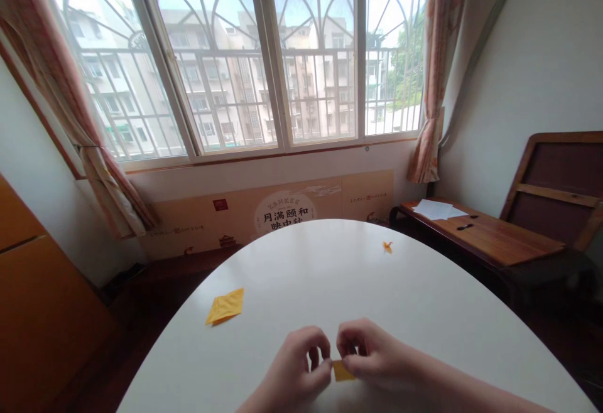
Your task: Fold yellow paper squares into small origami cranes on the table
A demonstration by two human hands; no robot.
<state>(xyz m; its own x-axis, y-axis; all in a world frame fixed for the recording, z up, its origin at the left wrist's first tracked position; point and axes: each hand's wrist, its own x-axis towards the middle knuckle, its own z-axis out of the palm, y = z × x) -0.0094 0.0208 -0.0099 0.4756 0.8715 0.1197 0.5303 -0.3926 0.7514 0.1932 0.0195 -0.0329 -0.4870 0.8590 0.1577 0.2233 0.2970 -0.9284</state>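
Observation:
A small folded piece of yellow paper (343, 372) is between my two hands, low over the near part of the white round table (282, 275). My left hand (304, 359) pinches its left edge with thumb and fingertips. From the right, my right hand (367, 350) grips the same paper with curled fingers and covers part of it. To the left on the table lie creased yellow paper sheets (226, 306). Near the far edge stands a small orange-yellow folded paper figure (387, 247), perhaps a bird.
Beyond the table on the right is a wooden bench (513, 237) with white papers (436, 209) and a small dark object (465, 227) on it. A printed cardboard panel (188, 228) leans below the window. An orange-brown cabinet (42, 312) is at the left.

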